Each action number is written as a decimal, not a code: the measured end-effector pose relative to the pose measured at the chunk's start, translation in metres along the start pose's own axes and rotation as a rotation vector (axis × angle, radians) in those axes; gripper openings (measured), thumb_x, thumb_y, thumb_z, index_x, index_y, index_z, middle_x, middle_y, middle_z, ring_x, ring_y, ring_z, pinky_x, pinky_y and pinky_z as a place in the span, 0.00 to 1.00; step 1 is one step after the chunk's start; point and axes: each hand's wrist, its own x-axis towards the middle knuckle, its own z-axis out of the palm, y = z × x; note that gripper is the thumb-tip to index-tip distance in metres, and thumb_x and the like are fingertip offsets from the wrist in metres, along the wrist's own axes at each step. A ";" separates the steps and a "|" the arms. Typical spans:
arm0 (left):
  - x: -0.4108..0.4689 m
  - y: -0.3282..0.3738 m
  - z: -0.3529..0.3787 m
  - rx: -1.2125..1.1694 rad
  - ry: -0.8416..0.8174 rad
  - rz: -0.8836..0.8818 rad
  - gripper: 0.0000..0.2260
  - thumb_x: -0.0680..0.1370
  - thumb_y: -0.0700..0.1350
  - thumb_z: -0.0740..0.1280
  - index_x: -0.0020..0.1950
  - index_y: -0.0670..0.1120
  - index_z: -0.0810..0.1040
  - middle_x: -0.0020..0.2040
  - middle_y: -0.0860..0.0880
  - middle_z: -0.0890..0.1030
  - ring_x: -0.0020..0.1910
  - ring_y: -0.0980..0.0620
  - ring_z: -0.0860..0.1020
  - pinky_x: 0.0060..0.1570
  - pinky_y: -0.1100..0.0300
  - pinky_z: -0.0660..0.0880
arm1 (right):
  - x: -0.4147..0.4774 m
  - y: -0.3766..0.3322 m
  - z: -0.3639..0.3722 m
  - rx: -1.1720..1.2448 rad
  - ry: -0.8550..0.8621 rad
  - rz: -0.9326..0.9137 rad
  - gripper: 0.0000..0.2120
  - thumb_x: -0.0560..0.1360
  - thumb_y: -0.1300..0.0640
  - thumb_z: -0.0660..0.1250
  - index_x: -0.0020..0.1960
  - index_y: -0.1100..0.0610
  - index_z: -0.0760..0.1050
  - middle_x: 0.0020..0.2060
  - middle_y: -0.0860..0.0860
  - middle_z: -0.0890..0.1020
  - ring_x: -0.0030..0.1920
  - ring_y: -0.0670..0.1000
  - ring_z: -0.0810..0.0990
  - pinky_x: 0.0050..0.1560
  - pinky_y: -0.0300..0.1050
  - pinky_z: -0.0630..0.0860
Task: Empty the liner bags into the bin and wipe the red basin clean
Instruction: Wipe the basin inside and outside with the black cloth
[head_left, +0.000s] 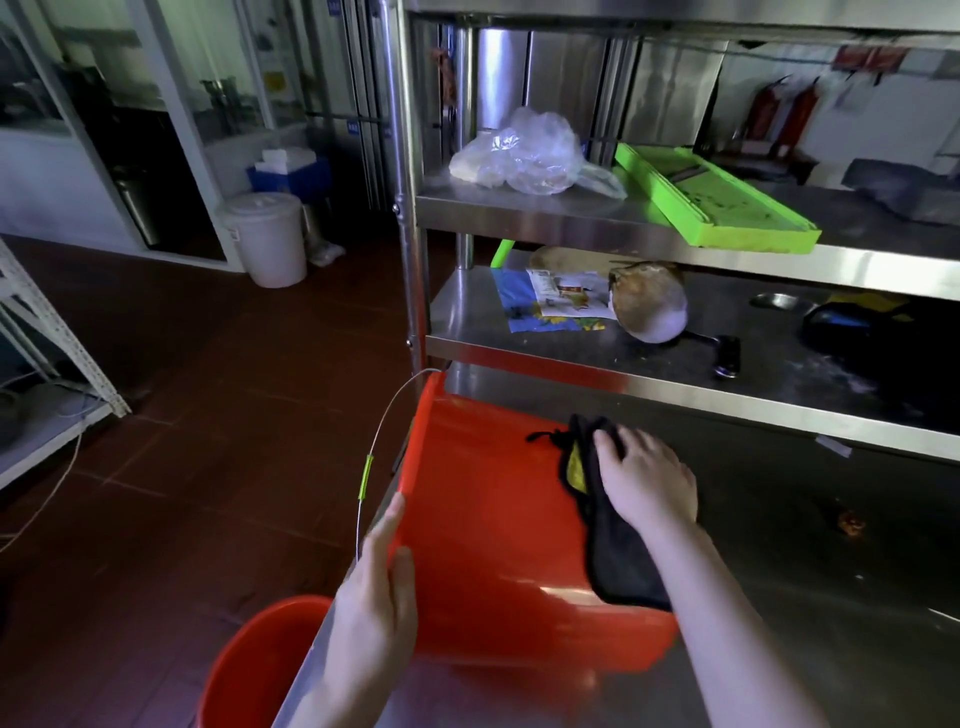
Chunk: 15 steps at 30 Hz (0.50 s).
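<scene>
Red plastic basin (483, 545) sits at left edge of stainless steel table (831, 571). Left hand (374, 587) grips its left rim, thumb inside wall, fingers outside. Right hand (644, 478) is flat with fingers spread, pressing black cloth (618, 561) (yellow patch showing) onto basin's inside. Round red bucket (249, 665) on floor just below table corner, contents hidden. Thin wire handle with green sleeve (368, 475) arcs past table edge over brown tile floor, open room there. Steel shelves close behind basin.
</scene>
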 end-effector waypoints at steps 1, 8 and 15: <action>-0.002 -0.003 -0.001 0.021 0.009 0.003 0.22 0.80 0.52 0.54 0.73 0.67 0.60 0.50 0.49 0.84 0.33 0.66 0.78 0.35 0.68 0.76 | 0.005 -0.004 -0.001 0.005 -0.037 0.034 0.28 0.79 0.36 0.44 0.71 0.47 0.67 0.72 0.48 0.68 0.73 0.53 0.63 0.72 0.58 0.59; 0.011 -0.008 -0.004 -0.010 0.013 -0.037 0.22 0.78 0.47 0.56 0.68 0.69 0.63 0.37 0.62 0.80 0.30 0.55 0.79 0.28 0.68 0.71 | -0.073 -0.105 0.039 -0.001 0.228 -0.519 0.28 0.78 0.37 0.50 0.73 0.49 0.66 0.72 0.49 0.69 0.72 0.54 0.66 0.73 0.57 0.58; 0.116 0.026 0.010 0.055 -0.095 -0.201 0.15 0.80 0.58 0.56 0.68 0.64 0.64 0.52 0.54 0.79 0.44 0.58 0.77 0.43 0.62 0.71 | -0.109 -0.085 0.058 0.006 0.296 -0.584 0.29 0.78 0.39 0.55 0.76 0.48 0.61 0.75 0.49 0.65 0.75 0.53 0.63 0.73 0.58 0.59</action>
